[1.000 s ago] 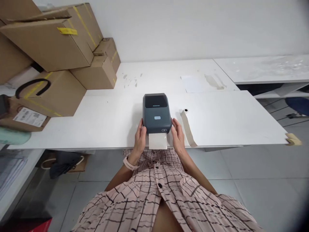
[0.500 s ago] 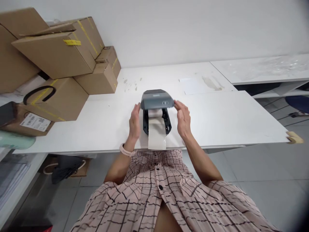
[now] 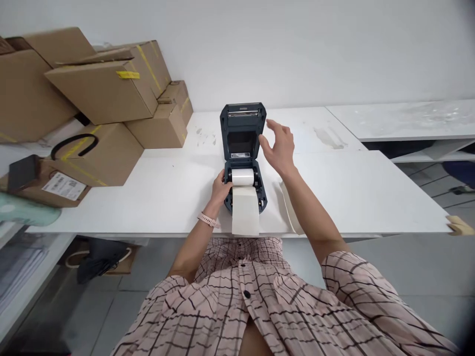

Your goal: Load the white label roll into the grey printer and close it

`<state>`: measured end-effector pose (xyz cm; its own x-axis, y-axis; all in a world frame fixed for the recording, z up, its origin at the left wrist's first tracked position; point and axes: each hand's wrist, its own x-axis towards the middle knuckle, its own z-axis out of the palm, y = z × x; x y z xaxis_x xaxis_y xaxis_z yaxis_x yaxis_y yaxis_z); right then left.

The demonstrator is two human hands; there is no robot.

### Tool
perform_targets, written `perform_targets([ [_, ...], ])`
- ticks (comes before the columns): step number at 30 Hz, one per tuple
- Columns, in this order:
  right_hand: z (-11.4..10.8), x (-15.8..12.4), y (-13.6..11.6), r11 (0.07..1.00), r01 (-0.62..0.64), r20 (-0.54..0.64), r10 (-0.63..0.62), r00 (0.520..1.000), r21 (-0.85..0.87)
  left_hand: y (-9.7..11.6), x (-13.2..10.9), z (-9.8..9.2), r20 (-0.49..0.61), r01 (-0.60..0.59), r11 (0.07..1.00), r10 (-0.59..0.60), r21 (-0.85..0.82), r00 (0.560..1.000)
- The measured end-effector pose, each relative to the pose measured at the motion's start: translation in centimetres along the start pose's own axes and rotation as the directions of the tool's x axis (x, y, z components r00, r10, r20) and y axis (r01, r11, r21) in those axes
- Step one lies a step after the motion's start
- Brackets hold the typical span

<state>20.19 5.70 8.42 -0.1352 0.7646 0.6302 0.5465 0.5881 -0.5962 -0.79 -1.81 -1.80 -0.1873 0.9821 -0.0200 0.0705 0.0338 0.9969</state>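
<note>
A dark label printer (image 3: 264, 185) stands on the white table, its lid (image 3: 243, 131) tipped back upright. Inside the base lies a white label roll (image 3: 242, 177). From it a cream label strip (image 3: 245, 211) runs out over the front, down to the table edge. My left hand (image 3: 220, 190) grips the left side of the printer base, thumb over the rim beside the roll. At the lid's right edge is my right hand (image 3: 280, 146), fingers apart and holding nothing; whether a fingertip touches the lid I cannot tell. A loose curled paper strip (image 3: 290, 210) lies beside my right forearm.
Cardboard boxes (image 3: 104, 89) are stacked at the left against the wall. A box with a white label (image 3: 64, 186) and a mint-green roll (image 3: 25, 210) lie at the left end. A tan corner guard (image 3: 459, 224) sits at the table's right corner.
The printer lid has swung from partly raised to fully upright. My left hand has moved onto the base's left side; my right hand has gone up with its fingers spread.
</note>
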Motion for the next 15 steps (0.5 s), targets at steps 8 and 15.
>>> perform_targets([
  [8, 6.1, -1.2, 1.7, 1.0, -0.018, 0.733, 0.013, 0.68, -0.001, 0.6, 0.5, -0.3, -0.095, 0.044, 0.96, -0.018, 0.275, 0.995],
  [15, 7.9, 0.0, 2.4, 0.998, -0.068, 0.848, 0.051, 0.528, -0.018, 1.8, -0.7, 0.0, -0.068, -0.002, 0.871, 0.04, 0.492, 0.997],
])
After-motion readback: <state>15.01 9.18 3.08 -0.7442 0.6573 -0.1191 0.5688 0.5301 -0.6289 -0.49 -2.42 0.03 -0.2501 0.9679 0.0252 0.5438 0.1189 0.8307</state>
